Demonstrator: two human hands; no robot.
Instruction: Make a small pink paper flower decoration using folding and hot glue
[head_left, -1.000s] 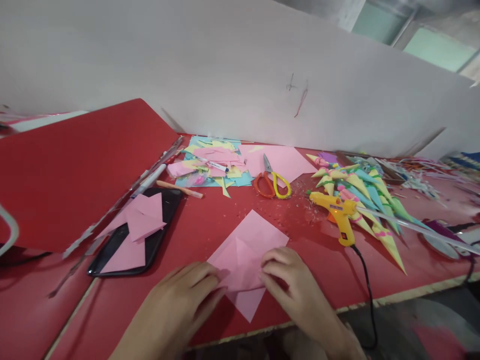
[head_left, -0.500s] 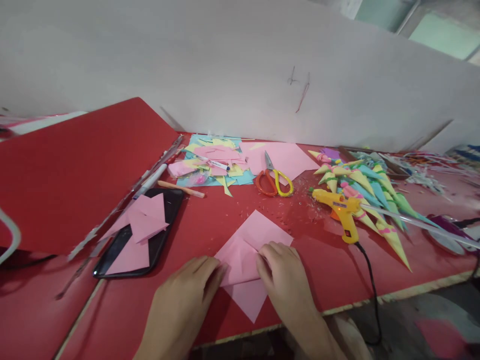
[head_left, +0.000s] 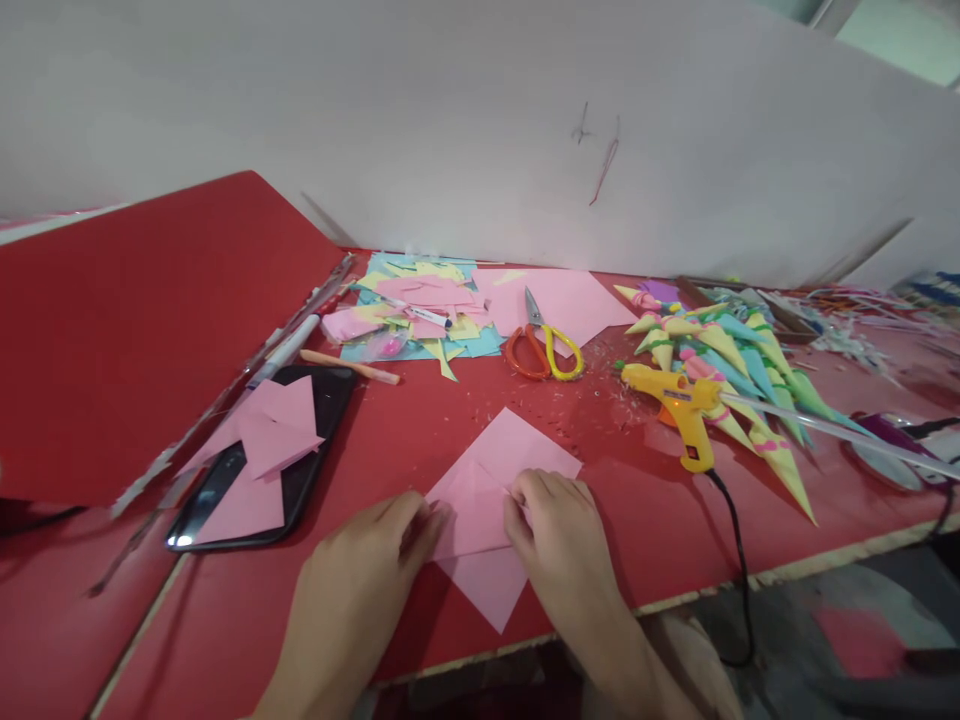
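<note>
A partly folded sheet of pink paper (head_left: 474, 515) lies on the red table near its front edge, one corner pointing towards me. My left hand (head_left: 367, 570) pinches its left side between thumb and fingers. On the right side, my right hand (head_left: 559, 530) has its fingers curled together on a folded layer. Both hands rest low at the paper. Beyond it lie scissors (head_left: 541, 350) with one red and one yellow handle, apart from my hands.
Pink paper pieces (head_left: 277, 430) lie on a black phone (head_left: 326, 410) at left. A yellow glue gun (head_left: 679, 405) with a black cord stands at right, before several paper cones (head_left: 780, 460). Paper scraps (head_left: 427, 290) and a large pink sheet (head_left: 581, 295) lie along the wall.
The view has shifted slightly. The raised folded layer of the pink paper now looks flatter, with both hands still at its sides.
</note>
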